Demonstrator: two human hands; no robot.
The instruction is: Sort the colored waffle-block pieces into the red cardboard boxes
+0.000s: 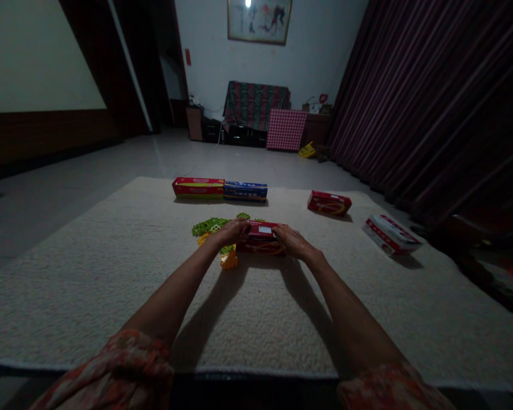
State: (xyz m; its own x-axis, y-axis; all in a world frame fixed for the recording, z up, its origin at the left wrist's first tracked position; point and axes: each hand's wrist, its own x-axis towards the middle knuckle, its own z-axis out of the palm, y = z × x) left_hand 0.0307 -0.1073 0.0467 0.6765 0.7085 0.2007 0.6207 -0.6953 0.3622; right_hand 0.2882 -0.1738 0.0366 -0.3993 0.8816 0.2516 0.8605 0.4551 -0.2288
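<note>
Both my arms reach forward over a cream rug. My left hand and my right hand grip the two ends of a red box that rests on the rug, fingers curled over its edges. Just left of the box lies a heap of green and orange toy pieces, with an orange piece under my left wrist.
At the rug's far edge a red box and a blue box lie end to end. Another red box and a red-and-white box lie to the right. A dark curtain hangs on the right; furniture stands against the far wall.
</note>
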